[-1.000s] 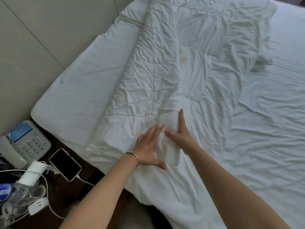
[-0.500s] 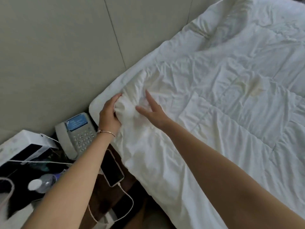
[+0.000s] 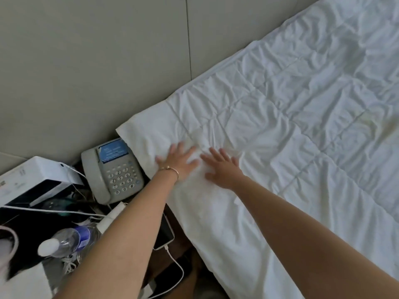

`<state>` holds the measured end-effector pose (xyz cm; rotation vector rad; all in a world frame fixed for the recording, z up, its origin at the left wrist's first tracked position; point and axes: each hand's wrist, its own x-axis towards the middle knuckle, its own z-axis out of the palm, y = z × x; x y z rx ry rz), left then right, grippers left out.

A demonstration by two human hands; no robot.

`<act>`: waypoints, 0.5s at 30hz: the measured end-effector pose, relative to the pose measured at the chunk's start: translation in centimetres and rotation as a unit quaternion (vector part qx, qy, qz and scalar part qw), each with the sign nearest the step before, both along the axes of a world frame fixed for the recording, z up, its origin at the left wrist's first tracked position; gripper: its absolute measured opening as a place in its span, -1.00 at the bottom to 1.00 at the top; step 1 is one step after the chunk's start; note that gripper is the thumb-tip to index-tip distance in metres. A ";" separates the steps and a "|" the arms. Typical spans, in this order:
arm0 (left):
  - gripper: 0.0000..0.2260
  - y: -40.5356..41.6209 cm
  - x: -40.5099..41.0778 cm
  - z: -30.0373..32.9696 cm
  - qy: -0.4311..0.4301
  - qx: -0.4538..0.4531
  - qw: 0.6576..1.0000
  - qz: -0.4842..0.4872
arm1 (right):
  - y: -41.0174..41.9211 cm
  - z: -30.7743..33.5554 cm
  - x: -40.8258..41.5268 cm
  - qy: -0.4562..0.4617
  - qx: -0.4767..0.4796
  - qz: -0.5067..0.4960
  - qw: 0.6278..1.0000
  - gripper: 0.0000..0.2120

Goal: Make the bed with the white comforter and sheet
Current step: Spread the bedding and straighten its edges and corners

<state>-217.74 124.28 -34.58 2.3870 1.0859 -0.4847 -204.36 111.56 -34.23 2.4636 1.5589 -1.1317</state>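
The white quilted comforter lies spread flat over the bed, its top edge along the grey wall and its near corner beside the nightstand. Both my hands press flat on that corner with fingers straight and spread. My left hand, with a thin bracelet at the wrist, lies close to the comforter's left edge. My right hand lies just to the right of it. The sheet is hidden under the comforter.
A grey wall runs behind the bed. The dark nightstand at left holds a desk telephone, a white box, a water bottle, a phone on a charging cable and loose white cables.
My left hand let go of the bunched comforter corner it was gripping. The corner now lies flat at the bed's edge, and both hands press on it with open palms.
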 end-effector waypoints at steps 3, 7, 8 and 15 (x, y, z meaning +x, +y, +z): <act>-0.44 -3.0 0.7 -1.7 0.117 -0.084 0.982 0.121 | -5.1 -0.9 2.3 -0.041 -0.021 0.007 0.999 -0.35; -0.38 -10.8 5.9 -0.5 0.122 -0.029 0.973 0.192 | -15.6 -1.1 4.4 -0.073 -0.062 -0.090 0.991 -0.35; -0.32 -13.8 7.1 -0.5 0.117 -0.024 0.979 0.166 | -18.4 -1.0 4.7 -0.082 -0.068 -0.109 0.988 -0.36; -0.27 -36.3 8.1 -1.1 0.080 -0.050 0.984 -0.152 | -38.9 -0.7 3.9 -0.152 -0.087 -0.228 0.958 -0.27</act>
